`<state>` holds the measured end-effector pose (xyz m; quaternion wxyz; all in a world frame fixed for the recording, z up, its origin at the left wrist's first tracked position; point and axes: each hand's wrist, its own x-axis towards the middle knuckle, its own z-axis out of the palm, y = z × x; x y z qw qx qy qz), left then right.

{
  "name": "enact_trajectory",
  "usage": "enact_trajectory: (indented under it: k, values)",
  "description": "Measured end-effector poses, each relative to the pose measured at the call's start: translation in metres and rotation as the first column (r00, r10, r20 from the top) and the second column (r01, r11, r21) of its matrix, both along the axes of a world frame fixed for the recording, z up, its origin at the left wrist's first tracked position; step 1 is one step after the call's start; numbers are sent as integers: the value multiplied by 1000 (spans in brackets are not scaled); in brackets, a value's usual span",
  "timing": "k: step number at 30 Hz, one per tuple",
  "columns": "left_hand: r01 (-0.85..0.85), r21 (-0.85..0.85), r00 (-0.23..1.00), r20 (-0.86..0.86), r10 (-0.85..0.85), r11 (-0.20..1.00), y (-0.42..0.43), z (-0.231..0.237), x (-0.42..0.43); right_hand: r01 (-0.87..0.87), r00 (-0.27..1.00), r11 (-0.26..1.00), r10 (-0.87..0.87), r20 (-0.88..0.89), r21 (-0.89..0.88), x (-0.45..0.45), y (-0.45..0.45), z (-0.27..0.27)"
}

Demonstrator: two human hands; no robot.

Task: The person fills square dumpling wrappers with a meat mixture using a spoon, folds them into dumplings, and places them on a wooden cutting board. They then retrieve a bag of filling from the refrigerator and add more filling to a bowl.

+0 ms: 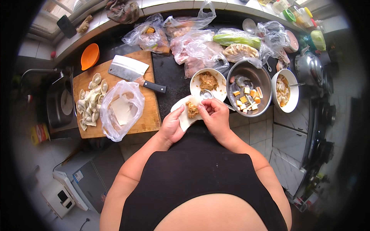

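Between my two hands is a pale wonton wrapper (185, 122) with a lump of minced filling (192, 109) on its middle. My left hand (173, 124) supports it from the left, thumb on top. Fingers of my right hand (215, 115) pinch its right edge. Just beyond them stands a white bowl (194, 90) of the same minced filling (208, 81), with a metal spoon (206, 93) in it. To the left, a plastic bag (136, 101) holds square wrappers (120, 111). Folded wontons (93, 99) lie heaped on the wooden cutting board (147, 124).
A cleaver (128, 68) lies on the board, its handle past the right edge. An orange bowl (90, 56) stands behind. On the right are a steel bowl (268, 95) with cubed food and shrimp, and a white bowl (295, 98) with shredded food. Bagged food (196, 47) lines the back.
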<state>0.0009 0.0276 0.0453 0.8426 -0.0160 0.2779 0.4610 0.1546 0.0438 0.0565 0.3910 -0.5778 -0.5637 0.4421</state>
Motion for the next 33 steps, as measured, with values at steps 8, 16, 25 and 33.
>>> enact_trajectory:
  k: [8,16,25,33]
  values:
    - [-90,63,972,-211,102,994,-5,-7,7,-337,909,876,207,362,345,-28,5,5]
    - [-247,39,965,-77,249,968,-3,1,4,-312,946,913,273,174,264,-30,14,24]
    - [-217,202,976,47,212,955,-10,-10,2,-246,922,951,169,-349,-190,-34,12,-23]
    - [-214,136,977,10,214,967,-18,-16,3,-267,872,913,93,-481,-307,-41,5,-23]
